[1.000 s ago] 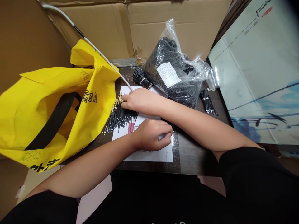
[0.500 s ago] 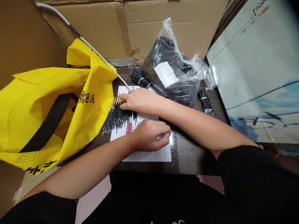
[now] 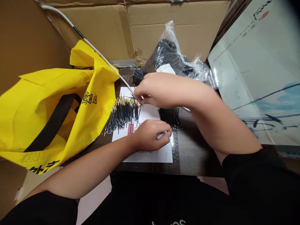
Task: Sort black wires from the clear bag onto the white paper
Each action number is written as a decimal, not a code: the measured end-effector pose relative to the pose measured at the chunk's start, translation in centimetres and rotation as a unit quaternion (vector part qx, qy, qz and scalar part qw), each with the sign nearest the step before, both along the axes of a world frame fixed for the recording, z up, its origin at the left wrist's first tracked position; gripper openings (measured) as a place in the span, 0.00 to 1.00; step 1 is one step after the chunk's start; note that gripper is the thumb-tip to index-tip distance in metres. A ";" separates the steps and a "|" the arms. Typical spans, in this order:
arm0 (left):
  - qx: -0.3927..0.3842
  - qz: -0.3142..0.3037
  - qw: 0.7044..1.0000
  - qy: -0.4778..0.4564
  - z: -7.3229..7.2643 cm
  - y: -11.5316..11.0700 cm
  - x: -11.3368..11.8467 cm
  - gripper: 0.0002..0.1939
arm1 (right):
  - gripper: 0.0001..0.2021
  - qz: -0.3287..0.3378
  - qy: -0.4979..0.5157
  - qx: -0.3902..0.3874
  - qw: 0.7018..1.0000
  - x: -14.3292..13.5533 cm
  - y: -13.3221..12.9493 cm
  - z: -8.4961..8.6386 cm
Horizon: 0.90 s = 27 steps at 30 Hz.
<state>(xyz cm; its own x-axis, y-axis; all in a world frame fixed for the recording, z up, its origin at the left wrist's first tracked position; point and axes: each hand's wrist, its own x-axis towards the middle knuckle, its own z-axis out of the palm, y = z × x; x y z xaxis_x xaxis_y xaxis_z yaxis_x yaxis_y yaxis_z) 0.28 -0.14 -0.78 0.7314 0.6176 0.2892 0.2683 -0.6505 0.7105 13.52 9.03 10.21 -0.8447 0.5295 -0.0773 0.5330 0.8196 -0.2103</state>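
Many short black wires with gold tips (image 3: pixel 123 112) lie spread on the left part of a white printed sheet (image 3: pixel 147 156). My right hand (image 3: pixel 146 90) is over the sheet's upper part, beside the gold tips, its fingers pinched; what they hold is too small to name. Lower down, my left hand (image 3: pixel 157 134) rests closed above the sheet, curled round something whitish that I cannot make out. Another pile of black wires (image 3: pixel 170 117) lies at the sheet's right edge, below my right forearm. Behind my right hand a tied black bundle (image 3: pixel 138 76) is partly covered.
A clear plastic bag of black pieces (image 3: pixel 164 51) stands at the back against cardboard (image 3: pixel 168 15). The yellow bag (image 3: pixel 93 78) fills the left side, with a white cable (image 3: pixel 103 57) crossing over it. A pale printed panel (image 3: pixel 262 81) leans at the right.
My right hand has moved right and slightly up, away from the gold-tipped wires, uncovering them and the right-hand pile. My left hand has stayed in place.
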 end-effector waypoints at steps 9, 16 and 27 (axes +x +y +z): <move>-0.348 0.086 0.915 -0.186 -0.1 1.4 -0.5 0.13 | 0.11 0.054 0.030 -0.260 0.964 4.4 -0.8 4.0; -0.498 0.066 0.809 -0.306 0.4 1.9 -0.3 0.15 | 0.16 0.006 -0.001 -0.185 0.983 3.8 0.1 2.2; -0.453 0.093 0.841 -0.280 0.5 2.2 -0.2 0.13 | 0.22 -0.010 -0.010 -0.171 0.985 4.6 2.2 0.4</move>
<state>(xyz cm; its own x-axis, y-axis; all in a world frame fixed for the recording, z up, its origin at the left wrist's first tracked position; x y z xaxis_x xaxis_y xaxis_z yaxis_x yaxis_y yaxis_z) 0.05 2.02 -0.26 0.5041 0.8584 -0.0954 -0.2359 0.2431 0.9409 18.09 11.21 10.64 -0.8313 0.4856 -0.2704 0.5546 0.6926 -0.4612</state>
